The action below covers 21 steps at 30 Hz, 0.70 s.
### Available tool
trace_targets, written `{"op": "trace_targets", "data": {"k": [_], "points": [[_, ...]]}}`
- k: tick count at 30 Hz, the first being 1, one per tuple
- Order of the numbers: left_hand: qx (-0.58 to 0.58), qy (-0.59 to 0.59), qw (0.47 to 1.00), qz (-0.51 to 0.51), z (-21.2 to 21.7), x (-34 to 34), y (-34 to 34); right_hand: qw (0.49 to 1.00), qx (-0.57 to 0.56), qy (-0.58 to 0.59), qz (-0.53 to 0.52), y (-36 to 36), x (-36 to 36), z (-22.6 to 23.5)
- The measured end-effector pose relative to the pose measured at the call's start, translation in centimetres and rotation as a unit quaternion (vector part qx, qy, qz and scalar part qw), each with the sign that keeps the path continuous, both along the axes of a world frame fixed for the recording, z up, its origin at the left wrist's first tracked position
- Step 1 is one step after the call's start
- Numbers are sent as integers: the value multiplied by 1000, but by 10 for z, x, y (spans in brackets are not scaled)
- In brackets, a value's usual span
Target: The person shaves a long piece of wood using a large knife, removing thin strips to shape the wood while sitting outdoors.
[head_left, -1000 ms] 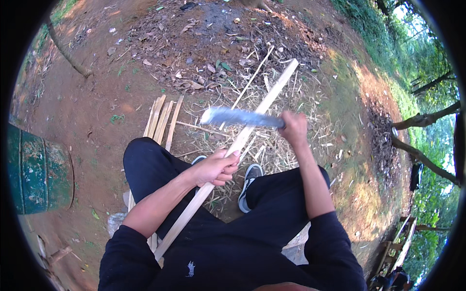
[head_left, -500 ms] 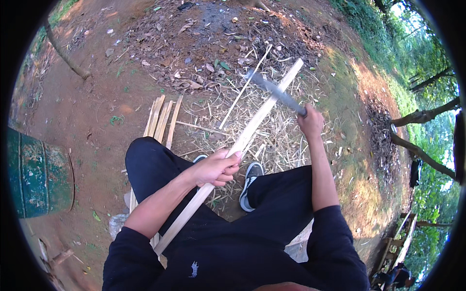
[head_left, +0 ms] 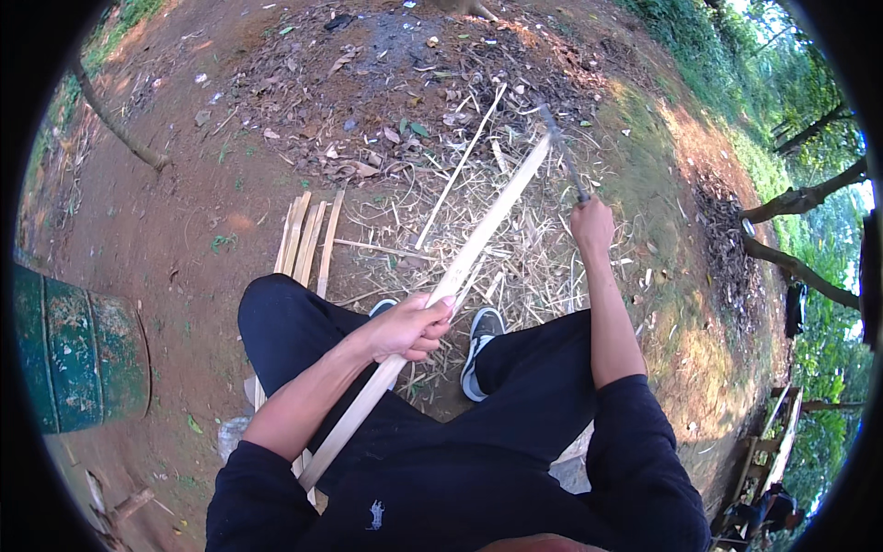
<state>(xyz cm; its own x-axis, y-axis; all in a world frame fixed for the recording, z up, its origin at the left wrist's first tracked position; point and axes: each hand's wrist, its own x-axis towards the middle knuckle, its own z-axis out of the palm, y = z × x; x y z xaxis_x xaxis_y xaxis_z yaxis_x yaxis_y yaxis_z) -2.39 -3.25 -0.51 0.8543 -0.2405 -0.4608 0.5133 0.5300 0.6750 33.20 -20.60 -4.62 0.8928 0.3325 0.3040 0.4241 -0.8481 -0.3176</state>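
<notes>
My left hand is wrapped round a long pale strip of split bamboo or wood, which slants from beside my left hip up to the far right. In my right hand is a long-bladed knife, a machete by its look; the blade is partly smeared by motion. Its blade points away from me, beside the strip's far end. Whether blade and strip touch I cannot tell. Beyond my feet, a thin stick lies on a spread of curled shavings.
Several cut strips lean together past my left knee. A green, worn metal drum lies at the left. Dry leaves cover the earth ahead. Tree branches and a wooden frame are at the right.
The blade has gone from crossing the strip to its far end, swinging to point away from me. The strip's far end has dipped slightly toward me. My left hand keeps its grip.
</notes>
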Motion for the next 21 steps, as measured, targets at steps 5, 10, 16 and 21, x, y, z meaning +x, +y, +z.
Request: {"op": "trace_targets", "data": {"k": [5, 10, 16, 21], "points": [[63, -3, 998, 9, 16, -2, 3, 999, 32, 28, -30, -3, -24, 29], [29, -37, 999, 1, 12, 2, 7, 998, -37, 41, 33, 8, -70, 37], [11, -73, 996, 52, 12, 2, 1, 928, 161, 337, -7, -12, -30, 5], [-3, -93, 990, 106, -10, 10, 1, 700, 500, 511, 20, -3, -48, 30]]}}
